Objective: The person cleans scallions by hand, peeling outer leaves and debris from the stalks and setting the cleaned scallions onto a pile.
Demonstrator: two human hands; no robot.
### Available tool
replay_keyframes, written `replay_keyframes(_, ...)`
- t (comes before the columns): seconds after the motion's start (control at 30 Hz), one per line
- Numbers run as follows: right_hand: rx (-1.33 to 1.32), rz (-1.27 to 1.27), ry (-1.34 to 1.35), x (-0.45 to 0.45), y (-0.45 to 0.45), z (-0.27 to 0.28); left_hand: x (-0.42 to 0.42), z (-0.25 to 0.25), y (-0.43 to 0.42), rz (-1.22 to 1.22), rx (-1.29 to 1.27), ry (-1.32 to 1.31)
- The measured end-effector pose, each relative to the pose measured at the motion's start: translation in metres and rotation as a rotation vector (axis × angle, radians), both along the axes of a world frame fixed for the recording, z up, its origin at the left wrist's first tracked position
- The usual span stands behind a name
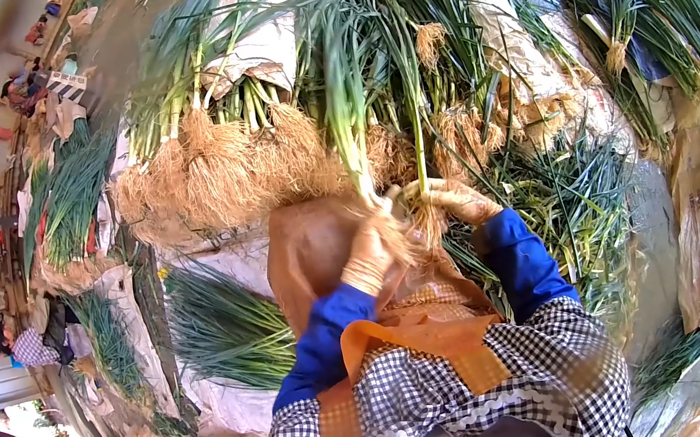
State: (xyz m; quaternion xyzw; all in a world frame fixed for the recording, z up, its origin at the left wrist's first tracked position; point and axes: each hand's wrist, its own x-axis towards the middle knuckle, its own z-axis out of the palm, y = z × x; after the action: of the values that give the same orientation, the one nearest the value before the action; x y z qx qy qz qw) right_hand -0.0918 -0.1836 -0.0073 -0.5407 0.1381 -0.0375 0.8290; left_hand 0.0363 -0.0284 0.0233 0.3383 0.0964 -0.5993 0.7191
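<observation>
My left hand (pixel 370 248) is wrapped round the white lower stems of a bunch of green onions (pixel 346 130), whose pale roots hang over the fingers. Close beside it, my right hand (pixel 451 199) has its fingers closed on a thinner green onion stalk (pixel 416 127), roots hanging below. Both hands are over the brown apron (pixel 312 244) on my lap. Just beyond them lie rooty bundles of green onions (pixel 218 162), leaves pointing away from me. Loose green leaves (pixel 576 197) are heaped at my right.
More green onions (pixel 223 320) lie on a white sheet (pixel 227 423) at my left. A person in a checked top (pixel 34 347) sits at the far left, and other people (pixel 24 93) are farther back. Further bundles (pixel 662 23) lie at the upper right.
</observation>
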Motion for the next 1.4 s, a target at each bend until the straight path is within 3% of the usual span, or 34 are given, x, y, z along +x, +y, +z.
replay_keyframes(0.03, 0.052, 0.031, -0.013, -0.003, 0.004, 0.005, -0.012, -0.035, 0.001, -0.007, -0.019, 0.05)
replay_keyframes(0.07, -0.042, 0.061, 0.042, -0.003, 0.006, 0.008, -0.024, -0.036, -0.002, -0.018, -0.02, 0.078)
replay_keyframes(0.13, 0.121, 0.11, -0.008, -0.009, 0.004, -0.016, -0.04, -0.035, -0.001, -0.055, -0.029, 0.113)
replay_keyframes(0.2, -0.057, 0.164, 0.05, -0.003, -0.003, -0.009, -0.035, -0.043, -0.002, -0.113, 0.018, -0.023)
replay_keyframes(0.3, 0.016, -0.242, 0.267, 0.017, -0.01, -0.01, -0.04, -0.041, -0.004, -0.075, 0.075, -0.157)
replay_keyframes(0.33, -0.082, -0.248, 0.275, 0.025, -0.016, -0.016, -0.042, -0.04, -0.006, -0.076, 0.073, -0.161)
replay_keyframes(0.4, -0.463, -0.198, 0.318, 0.04, -0.013, -0.028, -0.044, -0.052, -0.008, 0.049, 0.109, -0.202)
replay_keyframes(0.43, -1.284, -0.213, 0.379, 0.041, -0.005, -0.035, -0.04, -0.06, -0.006, 0.052, 0.109, -0.149)
replay_keyframes(0.47, -1.715, -0.127, 0.412, 0.037, 0.01, -0.02, -0.038, -0.066, -0.005, 0.054, 0.109, -0.15)
replay_keyframes(0.53, -1.235, 0.081, 0.482, 0.022, 0.032, 0.0, -0.034, -0.076, -0.006, 0.125, 0.061, -0.206)
replay_keyframes(0.6, -1.115, 0.165, 0.328, -0.031, 0.03, -0.007, -0.031, -0.076, -0.001, 0.079, 0.1, -0.19)
replay_keyframes(0.63, -1.37, 0.434, 0.308, -0.059, 0.018, -0.018, -0.029, -0.067, -0.002, 0.09, 0.09, -0.188)
replay_keyframes(0.7, -1.479, 0.794, 0.644, -0.098, -0.003, -0.02, -0.027, -0.057, -0.005, 0.075, 0.102, -0.212)
replay_keyframes(0.73, -1.309, 0.859, 1.001, -0.111, -0.009, -0.011, -0.029, -0.059, -0.004, 0.065, 0.097, -0.207)
replay_keyframes(0.8, -1.321, 0.768, 0.958, -0.1, -0.019, -0.02, -0.027, -0.058, -0.007, -0.027, 0.053, -0.101)
replay_keyframes(0.83, -1.178, 0.637, 0.909, -0.074, -0.022, -0.022, -0.027, -0.055, -0.005, -0.06, 0.06, -0.085)
replay_keyframes(0.87, -1.037, 0.261, 0.732, -0.049, -0.015, 0.004, -0.027, -0.059, -0.002, -0.058, 0.062, -0.085)
replay_keyframes(0.9, -0.747, -0.009, 0.417, -0.028, -0.009, 0.007, -0.024, -0.064, -0.002, -0.076, -0.03, -0.003)
replay_keyframes(0.93, -0.502, -0.194, 0.328, -0.005, -0.002, 0.003, -0.022, -0.066, -0.001, -0.093, -0.119, 0.079)
replay_keyframes(0.97, -0.176, -0.176, 0.343, 0.016, 0.003, 0.01, -0.021, -0.059, 0.001, -0.114, -0.128, 0.142)
replay_keyframes(1.0, -0.241, -0.176, 0.257, 0.037, 0.003, -0.03, -0.021, -0.055, 0.004, -0.122, -0.08, 0.107)
replay_keyframes(1.1, -1.197, -0.361, 0.189, 0.051, 0.025, -0.027, -0.02, -0.048, 0.008, -0.184, 0.147, -0.023)
replay_keyframes(1.13, -1.193, -0.363, 0.195, 0.043, 0.023, -0.023, -0.018, -0.049, 0.012, -0.189, 0.151, -0.02)
replay_keyframes(1.2, -1.414, -0.248, 0.323, 0.031, 0.011, 0.003, -0.01, -0.036, 0.012, -0.258, -0.153, 0.178)
replay_keyframes(1.23, -1.759, -0.144, 0.522, 0.034, 0.001, 0.007, -0.005, -0.021, 0.012, -0.286, -0.32, 0.301)
replay_keyframes(1.27, -2.301, -0.346, 0.519, 0.027, -0.018, -0.006, -0.001, -0.013, 0.016, -0.27, -0.444, 0.368)
replay_keyframes(1.3, -1.383, -0.499, 0.532, 0.03, -0.05, -0.008, 0.002, 0.009, 0.017, -0.217, -0.46, 0.248)
replay_keyframes(1.37, -1.318, -0.674, 0.4, 0.039, -0.081, -0.004, 0.019, 0.037, 0.017, -0.165, -0.519, 0.002)
replay_keyframes(1.4, -1.292, -0.534, 0.462, 0.049, -0.09, -0.005, 0.023, 0.053, 0.013, -0.112, -0.617, -0.039)
